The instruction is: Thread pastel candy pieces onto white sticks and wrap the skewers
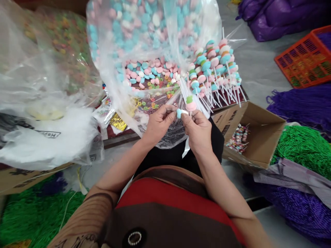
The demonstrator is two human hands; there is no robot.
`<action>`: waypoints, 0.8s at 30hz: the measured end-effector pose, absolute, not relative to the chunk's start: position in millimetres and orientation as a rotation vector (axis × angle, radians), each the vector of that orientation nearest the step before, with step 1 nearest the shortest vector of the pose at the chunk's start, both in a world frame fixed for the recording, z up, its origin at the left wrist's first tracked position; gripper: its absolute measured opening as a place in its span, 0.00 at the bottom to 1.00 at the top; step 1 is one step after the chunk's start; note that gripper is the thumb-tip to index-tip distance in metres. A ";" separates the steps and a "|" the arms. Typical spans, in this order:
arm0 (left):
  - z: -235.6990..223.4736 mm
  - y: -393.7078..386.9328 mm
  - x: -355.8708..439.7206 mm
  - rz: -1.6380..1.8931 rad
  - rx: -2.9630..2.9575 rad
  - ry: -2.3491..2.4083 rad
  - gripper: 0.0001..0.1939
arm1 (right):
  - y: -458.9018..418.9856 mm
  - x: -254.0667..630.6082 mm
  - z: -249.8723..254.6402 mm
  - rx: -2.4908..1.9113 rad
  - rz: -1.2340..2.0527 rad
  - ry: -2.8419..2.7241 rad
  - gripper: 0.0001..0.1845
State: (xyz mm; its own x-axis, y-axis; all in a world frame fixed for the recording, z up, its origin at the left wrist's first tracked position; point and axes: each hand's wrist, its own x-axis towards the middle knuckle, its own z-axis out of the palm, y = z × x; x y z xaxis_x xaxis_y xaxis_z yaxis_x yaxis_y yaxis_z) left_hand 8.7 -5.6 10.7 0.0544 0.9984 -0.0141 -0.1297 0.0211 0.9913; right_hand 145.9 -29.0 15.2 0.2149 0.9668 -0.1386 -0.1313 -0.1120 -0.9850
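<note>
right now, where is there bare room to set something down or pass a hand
Bare grey floor shows between the skewered sweets and the orange crate, up toward the purple bag. Crowded around the left hand and right hand: sticks, loose sweets, big candy bag.

On the white plastic bag (pixel 48 137) at your left, you can read only the start of one dark word set in a thin outlined frame; it appears to begin "Ha", and its remaining letters are unclear. On the open cardboard box (pixel 261 132) at your right, dark printed characters run along the outer side but cannot be read at this angle. On the cardboard carton (pixel 15 186) under the bag at your left, large dark characters are partly covered and also illegible.
</note>
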 end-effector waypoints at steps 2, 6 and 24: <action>13.1 -9.4 9.7 1.187 1.162 1.109 0.14 | -28.4 145.9 14.0 -1.311 1.201 -0.883 0.19; 12.5 -11.4 11.7 1.142 1.151 1.090 0.17 | -29.0 148.1 13.3 -1.299 1.233 -0.873 0.21; 0.8 -12.1 13.4 1.092 0.877 0.900 0.22 | -34.1 142.5 15.7 -1.281 1.320 -0.850 0.17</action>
